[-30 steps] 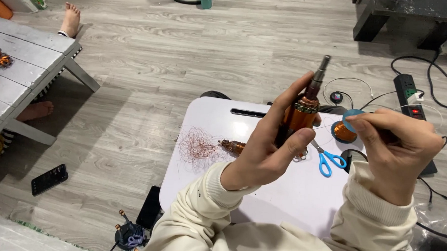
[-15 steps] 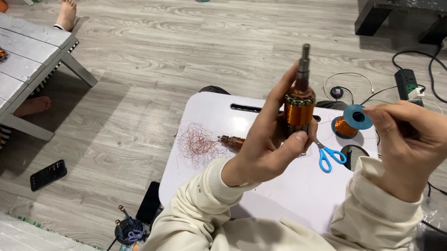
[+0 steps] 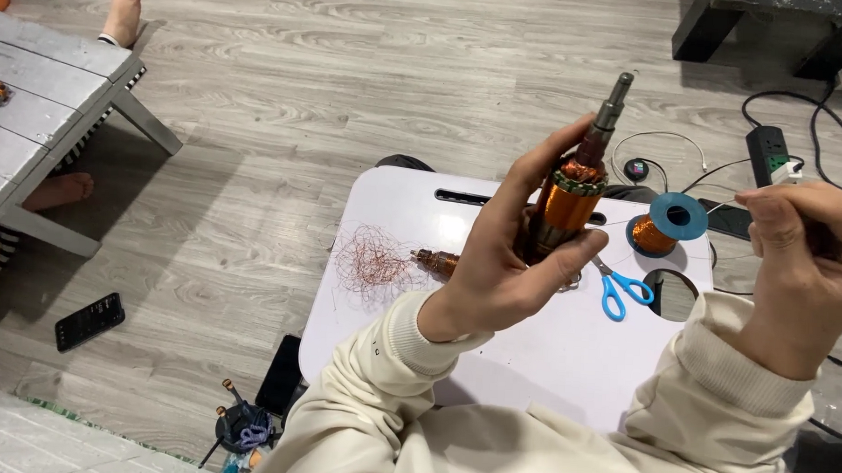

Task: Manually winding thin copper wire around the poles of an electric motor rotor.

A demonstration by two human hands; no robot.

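Grey wood-look flooring is seen all around a small white lap table point(image 3: 529, 361), on which most of the things are laid. Compared with half a second before, the motor armature point(image 3: 572, 190) is tilted, its shaft leaning away to the right where it was held nearly upright, and the right hand point(image 3: 802, 268) is drawn slightly further from it. The armature is held above the table's middle by the left hand point(image 3: 504, 267), whose fingers are closed around its copper-wound body, thumb in front and shaft left free above. The right hand is closed beyond the table's right edge; a thin wire seems pinched there, though this cannot be told surely. On the table, a copper wire spool point(image 3: 664, 226), blue scissors point(image 3: 620, 290) and a tangle of wire point(image 3: 373, 261) are laid.
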